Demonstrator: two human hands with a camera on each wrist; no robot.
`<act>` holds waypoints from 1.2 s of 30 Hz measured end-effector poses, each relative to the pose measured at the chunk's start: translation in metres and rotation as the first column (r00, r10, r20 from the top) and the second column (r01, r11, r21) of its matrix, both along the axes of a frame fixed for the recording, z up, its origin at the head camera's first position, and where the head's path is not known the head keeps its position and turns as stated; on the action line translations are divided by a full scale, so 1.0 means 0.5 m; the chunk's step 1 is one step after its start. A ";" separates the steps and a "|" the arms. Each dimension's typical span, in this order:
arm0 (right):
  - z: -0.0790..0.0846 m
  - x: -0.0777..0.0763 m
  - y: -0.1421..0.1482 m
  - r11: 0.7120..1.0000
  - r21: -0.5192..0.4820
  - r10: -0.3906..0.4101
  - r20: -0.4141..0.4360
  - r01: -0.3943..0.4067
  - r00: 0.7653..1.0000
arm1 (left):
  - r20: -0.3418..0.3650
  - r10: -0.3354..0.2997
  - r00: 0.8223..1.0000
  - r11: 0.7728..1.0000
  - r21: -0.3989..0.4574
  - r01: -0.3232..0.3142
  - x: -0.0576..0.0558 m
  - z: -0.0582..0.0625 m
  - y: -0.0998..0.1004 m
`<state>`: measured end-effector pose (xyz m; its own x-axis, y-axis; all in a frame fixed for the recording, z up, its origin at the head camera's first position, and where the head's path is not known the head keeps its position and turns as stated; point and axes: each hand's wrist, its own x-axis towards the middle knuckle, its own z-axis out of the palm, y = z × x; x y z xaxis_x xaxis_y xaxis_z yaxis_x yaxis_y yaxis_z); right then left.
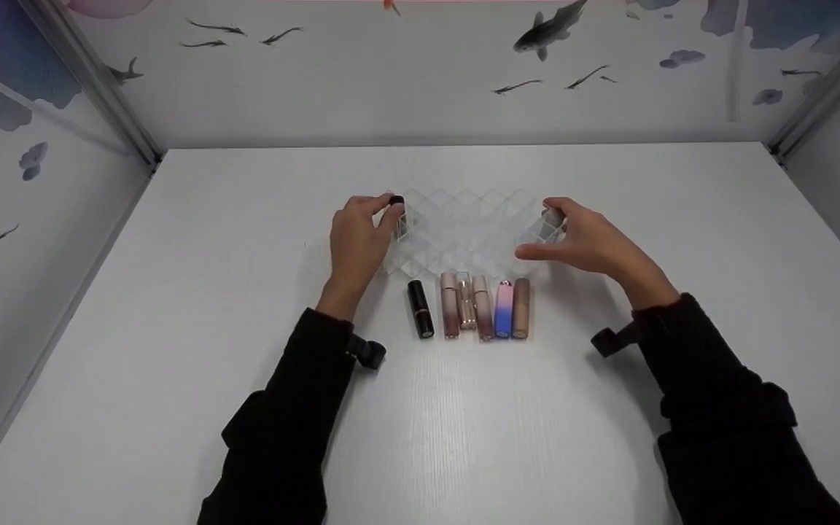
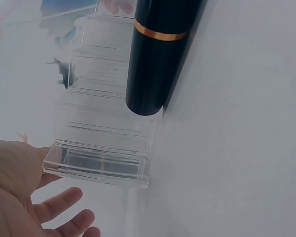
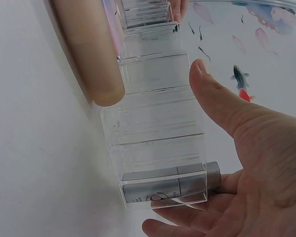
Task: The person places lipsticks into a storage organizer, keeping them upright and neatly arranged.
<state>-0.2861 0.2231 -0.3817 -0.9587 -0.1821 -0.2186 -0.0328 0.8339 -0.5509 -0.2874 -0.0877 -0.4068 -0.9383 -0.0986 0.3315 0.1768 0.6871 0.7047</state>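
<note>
A clear acrylic lipstick holder (image 1: 467,226) with many slots sits mid-table between the hands. My left hand (image 1: 358,237) is at its left end, thumb and index finger pinching the top of a black lipstick (image 1: 397,200) that stands in the end slot. In the left wrist view the other fingers (image 2: 64,205) spread loosely. A silver tube (image 3: 160,189) stands in the right end slot, its cap protruding. My right hand (image 1: 584,237) is around that end, thumb extended and apart from the fingers, some of which lie beside the silver tube.
In front of the holder lie a black lipstick (image 1: 421,309), two pinkish gloss tubes (image 1: 450,306), a clear tube (image 1: 466,302), a pink-and-blue lipstick (image 1: 504,310) and a tan tube (image 1: 521,309). White panels with fish pictures (image 1: 405,95) border the white table (image 1: 427,437).
</note>
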 end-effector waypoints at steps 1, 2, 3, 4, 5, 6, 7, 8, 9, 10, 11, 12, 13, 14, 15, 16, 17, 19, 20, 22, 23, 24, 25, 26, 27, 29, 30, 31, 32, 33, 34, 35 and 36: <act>0.000 0.000 0.000 1.000 0.002 0.001 -0.003 -0.001 1.000 | -0.001 -0.002 1.000 1.000 0.000 0.002 0.000 0.000 0.000; -0.001 -0.001 0.001 1.000 0.004 0.003 -0.006 -0.003 1.000 | -0.003 -0.004 1.000 1.000 -0.002 0.004 0.000 0.001 0.000; -0.001 -0.001 0.001 1.000 0.008 0.006 -0.010 -0.006 1.000 | 0.000 -0.007 1.000 1.000 0.001 0.007 0.001 0.001 0.000; -0.001 -0.001 0.002 1.000 0.010 0.008 -0.012 -0.008 1.000 | 0.006 -0.012 1.000 1.000 0.002 0.012 0.001 0.002 0.000; -0.002 -0.001 0.003 1.000 0.013 0.010 -0.015 -0.010 1.000 | 0.014 -0.018 1.000 1.000 0.005 0.018 0.002 0.002 0.000; -0.002 -0.001 0.004 1.000 0.015 0.013 -0.018 -0.013 1.000 | 0.024 -0.026 0.999 1.000 0.008 0.026 0.003 0.004 0.000; -0.002 -0.001 0.004 1.000 0.015 0.016 -0.018 -0.016 1.000 | 0.037 -0.036 0.999 0.999 0.014 0.035 0.005 0.005 -0.001; -0.002 -0.001 0.004 1.000 0.014 0.019 -0.019 -0.019 1.000 | 0.052 -0.044 0.998 0.999 0.021 0.042 0.006 0.007 -0.002; -0.002 -0.001 0.004 1.000 0.014 0.020 -0.018 -0.020 1.000 | 0.067 -0.052 0.996 0.998 0.028 0.051 0.008 0.010 -0.002; -0.002 -0.001 0.004 1.000 0.014 0.020 -0.016 -0.019 1.000 | 0.080 -0.063 0.995 0.998 0.033 0.060 0.009 0.014 -0.003; -0.002 -0.001 0.004 1.000 0.014 0.020 -0.016 -0.020 1.000 | 0.095 -0.073 0.993 0.997 0.036 0.069 0.011 0.019 -0.004; -0.001 -0.001 0.004 1.000 0.016 0.022 -0.016 -0.021 1.000 | 0.113 -0.083 0.990 0.996 0.034 0.079 0.012 0.024 -0.006; 0.000 -0.001 0.004 1.000 0.016 0.021 -0.015 -0.021 1.000 | 0.135 -0.094 0.986 0.995 0.032 0.091 0.013 0.030 -0.008; 0.000 -0.001 0.004 1.000 0.018 0.020 -0.015 -0.019 1.000 | 0.157 -0.108 0.982 0.994 0.024 0.106 0.015 0.036 -0.010; 0.001 -0.001 0.004 1.000 0.020 0.018 -0.014 -0.018 1.000 | 0.180 -0.129 0.975 0.992 0.014 0.128 0.016 0.042 -0.013; 0.001 -0.001 0.004 1.000 0.021 0.017 -0.013 -0.017 1.000 | 0.203 -0.153 0.967 0.988 0.005 0.155 0.018 0.048 -0.017; 0.001 -0.001 0.004 1.000 0.022 0.017 -0.013 -0.017 1.000 | 0.229 -0.179 0.957 0.983 0.001 0.183 0.019 0.053 -0.020; 0.001 -0.001 0.003 1.000 0.025 0.015 -0.011 -0.014 1.000 | 0.273 -0.232 0.934 0.971 0.001 0.241 0.023 0.061 -0.028; 0.001 -0.001 0.002 1.000 0.024 0.014 -0.009 -0.014 1.000 | 0.291 -0.260 0.921 0.963 0.007 0.270 0.026 0.064 -0.033; 0.002 -0.002 -0.001 1.000 0.026 0.016 -0.002 -0.016 1.000 | 0.333 -0.305 0.892 0.949 0.024 0.316 0.030 0.068 -0.040; 0.002 -0.002 -0.001 1.000 0.025 0.016 0.003 -0.016 1.000 | 0.355 -0.323 0.878 0.942 0.033 0.333 0.032 0.069 -0.043; 0.002 -0.002 -0.002 1.000 0.024 0.015 0.005 -0.015 1.000 | 0.374 -0.337 0.864 0.937 0.037 0.349 0.034 0.070 -0.045; 0.003 -0.002 -0.002 1.000 0.024 0.014 0.008 -0.015 1.000 | 0.392 -0.347 0.852 0.932 0.038 0.361 0.036 0.071 -0.047; 0.003 -0.002 -0.002 1.000 0.023 0.014 0.010 -0.014 1.000 | 0.408 -0.354 0.841 0.927 0.037 0.372 0.038 0.072 -0.047; 0.003 -0.001 -0.002 1.000 0.023 0.013 0.013 -0.014 1.000 | 0.425 -0.357 0.832 0.924 0.031 0.381 0.039 0.073 -0.047; 0.003 -0.001 -0.001 1.000 0.021 0.011 0.016 -0.011 1.000 | 0.449 -0.355 0.820 0.920 0.015 0.391 0.040 0.074 -0.046; 0.003 0.000 0.000 1.000 0.021 0.010 0.016 -0.011 1.000 | 0.458 -0.350 0.817 0.920 0.003 0.393 0.041 0.075 -0.045; 0.004 0.000 0.000 1.000 0.019 0.011 0.019 -0.012 1.000 | 0.467 -0.345 0.814 0.920 -0.004 0.392 0.041 0.076 -0.043; 0.004 0.000 0.000 1.000 0.017 0.011 0.021 -0.011 1.000 | 0.477 -0.340 0.810 0.920 -0.010 0.392 0.040 0.077 -0.042; 0.005 0.000 0.000 1.000 0.014 0.010 0.024 -0.011 1.000 | 0.486 -0.338 0.806 0.920 -0.010 0.392 0.040 0.076 -0.041; 0.006 0.000 0.000 1.000 0.014 0.012 0.026 -0.013 1.000 | 0.493 -0.334 0.804 0.920 -0.014 0.391 0.038 0.076 -0.041; 0.007 0.000 0.000 1.000 0.015 0.012 0.027 -0.013 1.000 | 0.498 -0.334 0.800 0.919 -0.015 0.394 0.037 0.075 -0.040; 0.007 0.000 0.000 1.000 0.015 0.012 0.029 -0.012 1.000 | 0.502 -0.334 0.798 0.919 -0.014 0.394 0.035 0.074 -0.040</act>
